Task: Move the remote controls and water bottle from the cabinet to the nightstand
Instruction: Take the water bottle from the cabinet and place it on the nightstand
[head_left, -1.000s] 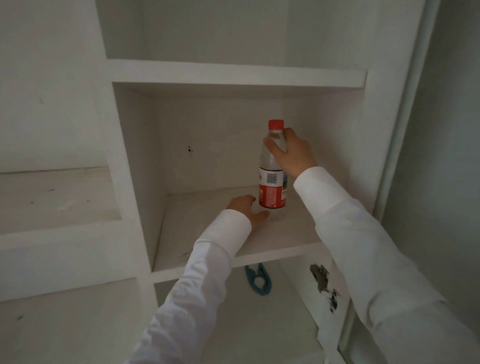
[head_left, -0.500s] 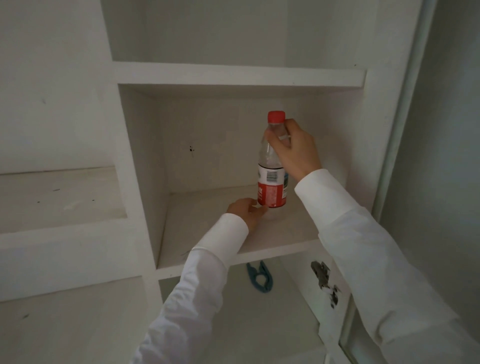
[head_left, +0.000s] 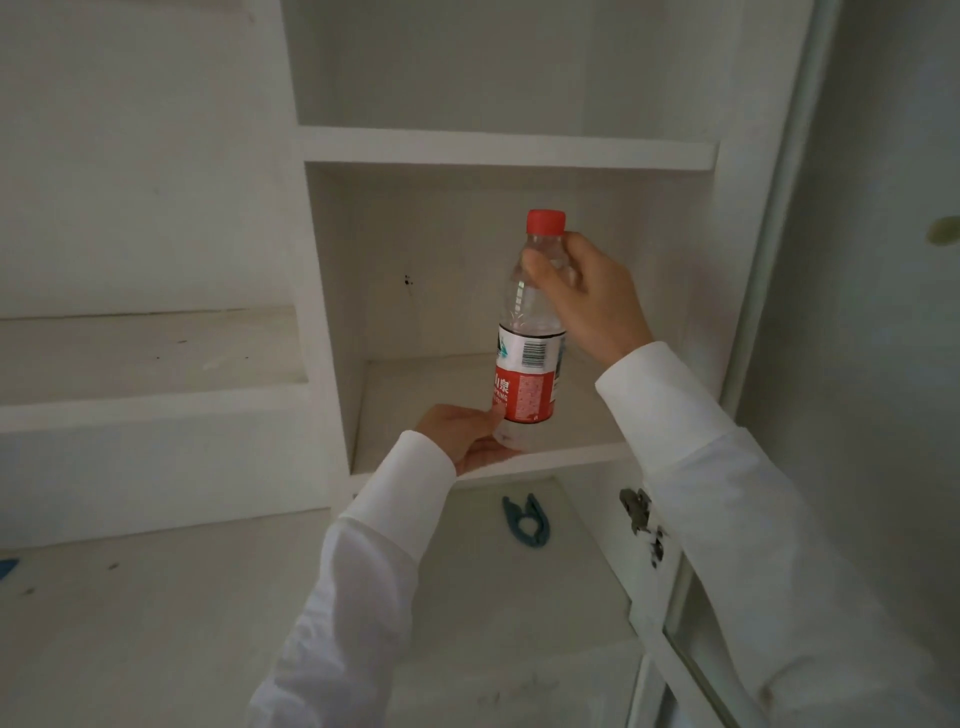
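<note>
Clear plastic water bottle (head_left: 530, 332) – red cap, red-white label, upright – right hand (head_left: 587, 296) closed round its neck, left hand (head_left: 470, 436) cupping its base.

- I see a blue clip (head_left: 523, 524) lying flat on the lower shelf (head_left: 545, 597), toward its back.
- A metal hinge (head_left: 635, 509) sits on the right side panel, just right of the clip, with a smaller dark fitting (head_left: 657, 551) below it.
- A small dark mark (head_left: 407, 281) spots the rear wall.
- A blue scrap (head_left: 8, 566) shows at my far left edge.
</note>
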